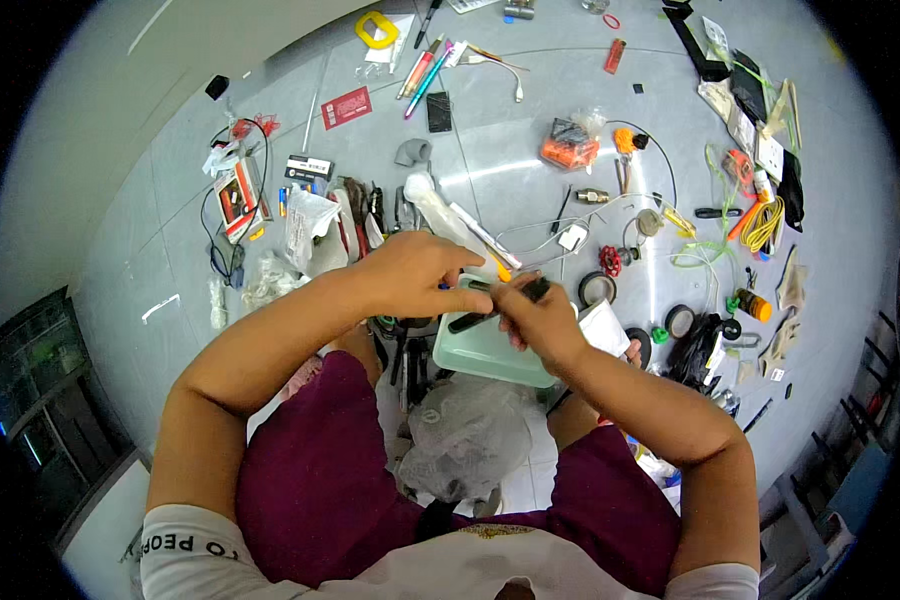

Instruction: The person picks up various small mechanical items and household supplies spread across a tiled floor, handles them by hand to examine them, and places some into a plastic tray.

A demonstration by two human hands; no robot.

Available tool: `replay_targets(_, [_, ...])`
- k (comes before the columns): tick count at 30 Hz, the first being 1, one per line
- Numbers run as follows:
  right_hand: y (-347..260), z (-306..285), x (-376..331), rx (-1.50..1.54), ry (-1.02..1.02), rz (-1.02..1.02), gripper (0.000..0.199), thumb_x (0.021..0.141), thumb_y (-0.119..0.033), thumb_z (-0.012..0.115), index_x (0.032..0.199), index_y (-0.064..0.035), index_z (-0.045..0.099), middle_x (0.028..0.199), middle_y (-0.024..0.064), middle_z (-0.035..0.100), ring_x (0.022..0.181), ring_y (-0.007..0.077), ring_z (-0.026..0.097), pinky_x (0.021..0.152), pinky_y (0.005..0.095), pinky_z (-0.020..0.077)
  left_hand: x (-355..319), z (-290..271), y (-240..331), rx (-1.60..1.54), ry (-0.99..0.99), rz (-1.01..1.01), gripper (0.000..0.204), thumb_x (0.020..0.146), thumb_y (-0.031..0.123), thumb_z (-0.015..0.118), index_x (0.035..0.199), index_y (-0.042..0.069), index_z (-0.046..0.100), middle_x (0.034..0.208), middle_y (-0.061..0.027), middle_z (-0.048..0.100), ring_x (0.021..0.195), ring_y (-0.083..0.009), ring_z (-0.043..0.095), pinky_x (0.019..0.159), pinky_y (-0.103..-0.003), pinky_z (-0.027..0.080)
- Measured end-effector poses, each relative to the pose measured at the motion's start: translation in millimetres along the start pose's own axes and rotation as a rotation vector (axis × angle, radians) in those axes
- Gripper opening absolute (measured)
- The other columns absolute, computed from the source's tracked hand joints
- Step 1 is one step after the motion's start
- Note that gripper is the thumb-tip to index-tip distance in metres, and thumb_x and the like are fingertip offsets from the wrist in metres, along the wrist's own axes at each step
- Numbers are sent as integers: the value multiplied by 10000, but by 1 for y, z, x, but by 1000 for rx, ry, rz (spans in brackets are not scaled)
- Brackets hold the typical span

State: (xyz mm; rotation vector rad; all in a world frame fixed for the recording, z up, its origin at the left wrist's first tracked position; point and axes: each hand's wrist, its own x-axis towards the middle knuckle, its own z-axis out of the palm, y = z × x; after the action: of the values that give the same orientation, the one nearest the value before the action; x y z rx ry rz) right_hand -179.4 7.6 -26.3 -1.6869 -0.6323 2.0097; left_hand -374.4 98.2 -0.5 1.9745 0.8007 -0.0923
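Note:
A pale green plastic tray (500,368) lies in front of me between my knees. Over its right side, my right hand (548,322) is closed around a slim black stick-like tool (470,321), perhaps a pen. One black end slants over the tray; the other pokes out above the fingers. My left hand (415,275) reaches in over the tray's far left corner, thumb and index finger stretched apart towards the right hand, with nothing plainly in it. By its index fingertip shows a small orange tip (500,268), mostly hidden.
A clear plastic bag (470,430) lies between my legs. Beyond the tray are a white tube (480,235), a black tape roll (597,289), an orange packet (570,152) and a thin cable. Pens, a red card (346,108) and yellow wire (763,225) lie scattered on the grey floor.

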Motion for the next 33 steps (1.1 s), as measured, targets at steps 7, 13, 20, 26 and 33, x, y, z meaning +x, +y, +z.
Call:
replay_targets(7, [67,85,15,-691,-429,-199,275,808,-214,644,941,22,597,690,138,636,487,176,612,457,296,502,-18,5,-48,-87,306,-229,305,819,324,621,923,39,658,737,-155,645,677,-300,634,610,-376,489])
replay_targets(13, [64,91,42,-979,-703,-16,298,814,-147,589,1084,-22,586,740,155,648,623,266,654,547,379,524,4,-9,-87,-86,417,-250,222,813,215,611,936,36,657,819,-166,639,753,-330,619,692,-386,488])
replay_targets(20, [24,87,44,-1302,-726,-213,212,777,-80,532,955,-27,635,907,182,653,865,345,640,690,444,524,65,-50,-160,177,678,-443,281,810,181,613,1054,42,618,1050,-180,585,948,-350,574,836,-411,462])
replay_targets(26, [34,80,36,-1318,-878,-184,230,832,-236,520,962,-85,635,906,171,653,845,358,637,714,451,511,117,-74,-181,231,793,-624,318,802,228,653,1037,26,580,1063,-188,564,992,-356,556,842,-429,464])
replay_targets(33, [3,67,44,-1236,-766,-187,270,840,-296,535,1001,-99,625,867,175,654,827,352,635,718,444,508,155,-85,-181,310,744,-765,475,692,299,761,1018,18,562,1010,-185,583,989,-347,563,843,-418,463])
